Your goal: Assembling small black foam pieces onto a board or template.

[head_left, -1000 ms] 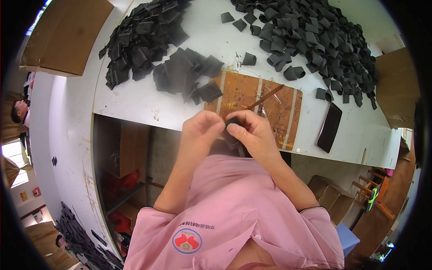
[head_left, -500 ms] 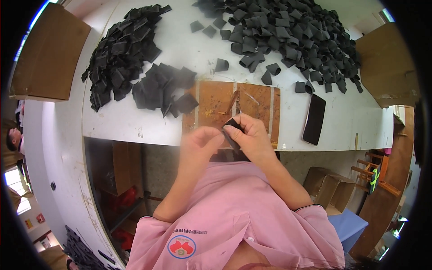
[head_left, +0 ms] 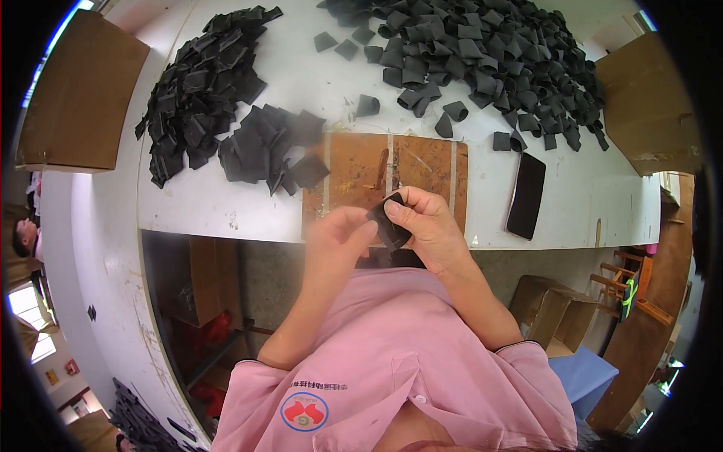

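Observation:
A small black fabric piece (head_left: pixel 392 233) is held between my two hands, above the table's front edge. My right hand (head_left: pixel 426 221) pinches its upper end between thumb and fingers. My left hand (head_left: pixel 343 232) is closed on its left side, thumb against the fabric, and looks slightly blurred. Just beyond my hands lies a worn brown board (head_left: pixel 354 162) with pale strips across it. Left of the board is a loose heap of flat black pieces (head_left: pixel 260 147). Two curled black pieces (head_left: pixel 455 111) lie past the board's far edge.
A large pile of curled black pieces (head_left: pixel 482 56) covers the back right, and flat black pieces (head_left: pixel 199 90) are stacked at the back left. A dark phone (head_left: pixel 526 196) lies right of the board. Cardboard boxes (head_left: pixel 83 90) stand at both sides; another open box (head_left: pixel 556 313) sits below the table.
The fabric piece has turned, so more of its face shows between my hands. My right hand has shifted its grip slightly; my left thumb now presses against the piece.

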The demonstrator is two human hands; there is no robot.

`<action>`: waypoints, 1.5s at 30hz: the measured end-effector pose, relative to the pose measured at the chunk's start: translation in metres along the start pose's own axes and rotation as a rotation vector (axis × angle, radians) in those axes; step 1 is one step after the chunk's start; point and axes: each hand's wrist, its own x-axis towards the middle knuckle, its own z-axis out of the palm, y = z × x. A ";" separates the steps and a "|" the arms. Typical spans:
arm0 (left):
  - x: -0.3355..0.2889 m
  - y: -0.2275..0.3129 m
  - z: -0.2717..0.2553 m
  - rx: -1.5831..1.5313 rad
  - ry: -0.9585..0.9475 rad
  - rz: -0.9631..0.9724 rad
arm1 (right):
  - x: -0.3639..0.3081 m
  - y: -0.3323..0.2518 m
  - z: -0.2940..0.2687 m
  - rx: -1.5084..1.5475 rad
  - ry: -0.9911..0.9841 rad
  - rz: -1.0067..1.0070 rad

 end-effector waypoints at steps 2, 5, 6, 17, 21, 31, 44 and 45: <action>0.001 0.000 0.000 -0.035 -0.002 -0.024 | 0.001 0.000 0.000 -0.054 0.030 -0.001; -0.001 -0.001 0.002 0.044 0.046 0.013 | 0.005 0.008 0.002 -0.810 0.261 -0.544; -0.001 -0.002 0.003 0.110 0.081 0.055 | 0.005 0.010 0.003 -1.313 0.466 -0.977; 0.000 0.003 0.002 -0.007 -0.023 0.122 | -0.014 0.002 0.021 -1.005 0.184 -0.944; 0.000 0.002 0.000 -0.122 -0.104 0.088 | -0.015 -0.001 0.022 -1.000 0.184 -0.881; 0.004 0.017 -0.011 -0.355 -0.108 -0.147 | -0.019 -0.005 0.021 -0.686 0.056 -0.528; -0.002 0.018 0.002 0.196 -0.014 0.208 | -0.016 -0.008 0.024 -0.993 0.103 -0.804; -0.003 0.019 0.004 0.178 0.043 0.197 | -0.016 -0.008 0.025 -0.992 0.100 -0.804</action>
